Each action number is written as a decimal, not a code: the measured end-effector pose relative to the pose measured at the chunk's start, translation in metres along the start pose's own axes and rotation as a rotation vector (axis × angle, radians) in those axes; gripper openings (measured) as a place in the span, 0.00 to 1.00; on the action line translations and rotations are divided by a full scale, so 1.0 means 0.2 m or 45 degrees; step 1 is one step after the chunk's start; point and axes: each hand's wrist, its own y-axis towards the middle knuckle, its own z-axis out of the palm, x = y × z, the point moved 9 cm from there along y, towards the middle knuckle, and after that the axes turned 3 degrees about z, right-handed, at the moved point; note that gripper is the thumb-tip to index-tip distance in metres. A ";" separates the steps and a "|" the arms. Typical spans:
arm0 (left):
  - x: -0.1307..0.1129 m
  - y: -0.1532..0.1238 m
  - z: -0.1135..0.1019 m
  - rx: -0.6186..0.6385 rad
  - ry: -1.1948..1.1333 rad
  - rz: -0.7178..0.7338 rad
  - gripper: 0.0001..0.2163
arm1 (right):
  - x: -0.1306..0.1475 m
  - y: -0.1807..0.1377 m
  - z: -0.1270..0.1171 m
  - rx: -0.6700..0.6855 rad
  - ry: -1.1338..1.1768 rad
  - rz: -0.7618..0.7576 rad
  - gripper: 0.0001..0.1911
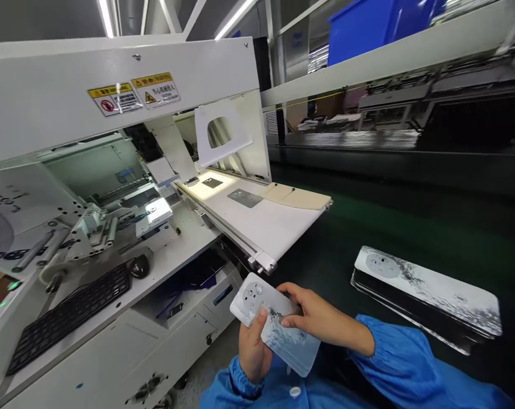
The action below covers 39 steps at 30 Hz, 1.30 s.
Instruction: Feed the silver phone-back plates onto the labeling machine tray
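Note:
A small stack of phone back covers, pale with a dark splash pattern and camera holes at one end, is tilted in front of me. My left hand grips it from the lower left, thumb on the top face and fingers hidden beneath. Across its upper right side lies my right hand, closed over the edge with the thumb on the surface. The stack is just below the near end of a white conveyor belt. On that belt lie a grey cover and a darker cover under bright light.
To the right, a taller stack of patterned covers rests on a dark green surface. A white machine surrounds the belt's far end. Left are a keyboard and mouse. A blue bin sits high up.

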 end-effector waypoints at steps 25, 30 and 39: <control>-0.03 0.02 -0.24 -0.286 0.047 0.038 0.23 | 0.08 0.02 -0.01 -0.134 -0.326 -0.268 0.11; -0.05 0.02 -0.26 -0.327 0.134 0.088 0.23 | 0.15 -0.04 -0.02 -0.354 -0.657 -0.557 0.18; -0.02 0.08 -0.31 -0.225 0.244 0.195 0.22 | 0.31 -0.18 0.06 -0.449 -1.120 -0.817 0.38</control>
